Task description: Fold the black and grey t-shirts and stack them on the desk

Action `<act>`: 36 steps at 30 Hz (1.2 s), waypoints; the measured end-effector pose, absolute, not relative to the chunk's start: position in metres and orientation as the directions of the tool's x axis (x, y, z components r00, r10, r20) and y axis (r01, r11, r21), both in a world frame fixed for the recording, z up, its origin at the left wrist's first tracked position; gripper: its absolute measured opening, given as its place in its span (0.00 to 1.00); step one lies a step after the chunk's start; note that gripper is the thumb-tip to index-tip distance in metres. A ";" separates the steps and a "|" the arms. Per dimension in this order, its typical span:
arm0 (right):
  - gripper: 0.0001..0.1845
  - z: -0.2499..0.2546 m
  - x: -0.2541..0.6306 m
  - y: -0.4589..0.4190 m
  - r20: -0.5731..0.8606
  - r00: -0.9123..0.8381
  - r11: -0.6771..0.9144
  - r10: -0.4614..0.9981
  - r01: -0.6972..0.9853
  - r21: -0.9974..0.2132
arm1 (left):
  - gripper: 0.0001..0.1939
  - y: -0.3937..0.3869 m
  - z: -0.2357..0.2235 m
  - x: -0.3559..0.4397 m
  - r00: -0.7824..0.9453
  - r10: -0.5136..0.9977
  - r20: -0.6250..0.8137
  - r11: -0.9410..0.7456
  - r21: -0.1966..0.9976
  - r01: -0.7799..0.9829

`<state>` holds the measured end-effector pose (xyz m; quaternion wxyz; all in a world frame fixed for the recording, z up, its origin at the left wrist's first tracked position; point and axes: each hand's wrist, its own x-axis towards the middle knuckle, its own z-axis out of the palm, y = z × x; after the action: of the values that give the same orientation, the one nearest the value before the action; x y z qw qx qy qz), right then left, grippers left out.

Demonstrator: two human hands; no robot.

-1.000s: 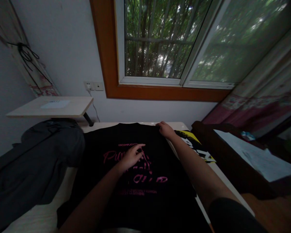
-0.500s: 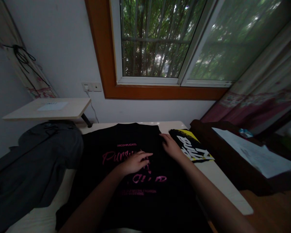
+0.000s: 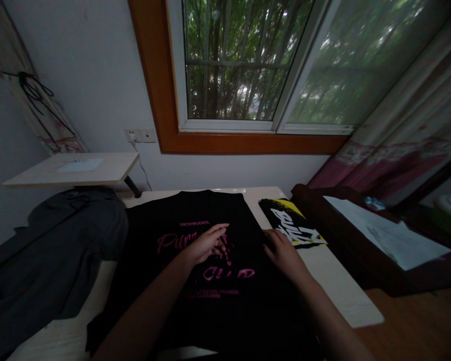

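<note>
On the table [image 3: 342, 288], a black shirt [image 3: 248, 306] lies spread, pink lettering [image 3: 211, 273] up; left hand [image 3: 206, 244] and right hand [image 3: 284, 253] unclenched.

Looks like a room in a home, this: flowered curtains [image 3: 379, 143] hang by the window [image 3: 240, 70], there's a wooden frame [image 3: 244, 144] around it, and greenery [image 3: 218, 95] crowds outside! White wall [image 3: 101, 75], ordinary socket [image 3: 140, 136], brown floor [image 3: 432, 313] off right. And across the pale bench [image 3: 342, 288], everyday clothes: black shirt [image 3: 248, 321] spread wide, grey garment [image 3: 60, 250] heaped alongside.
</note>
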<state>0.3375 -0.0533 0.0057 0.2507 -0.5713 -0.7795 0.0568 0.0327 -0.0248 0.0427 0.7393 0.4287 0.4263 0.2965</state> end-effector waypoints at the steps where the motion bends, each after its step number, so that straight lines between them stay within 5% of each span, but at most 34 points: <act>1: 0.21 0.004 0.338 -0.053 0.328 -0.205 0.322 0.922 0.877 -0.356 | 0.23 -0.025 0.042 0.033 0.443 0.813 -0.379 0.456 0.886 -0.078; 12: 0.13 0.016 0.334 -0.061 0.380 -0.160 0.243 0.911 0.953 -0.180 | 0.26 -0.027 0.048 0.031 0.409 0.883 -0.232 0.341 0.914 -0.219; 18: 0.19 0.013 0.335 -0.059 0.350 -0.300 0.385 0.887 0.900 -0.206 | 0.24 -0.031 0.033 0.018 0.413 0.897 -0.156 0.099 0.983 0.156; 27: 0.23 0.022 0.326 -0.058 0.322 -0.428 0.513 0.844 0.819 -0.256 | 0.17 -0.056 0.049 -0.015 0.692 0.719 0.068 -0.472 0.778 0.414; 33: 0.29 0.038 0.307 -0.046 0.283 -0.514 0.574 0.810 0.794 -0.201 | 0.26 -0.076 0.062 -0.015 0.750 0.657 0.072 -0.602 0.649 0.465; 36: 0.23 0.040 0.303 -0.039 0.278 -0.537 0.598 0.796 0.768 -0.230 | 0.27 -0.079 0.063 -0.014 0.763 0.642 0.070 -0.615 0.642 0.458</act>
<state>0.3033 -0.0388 0.0404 0.1789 -0.4465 -0.8758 0.0400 -0.0145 -0.0795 0.0633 0.3104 0.8862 0.3103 0.1484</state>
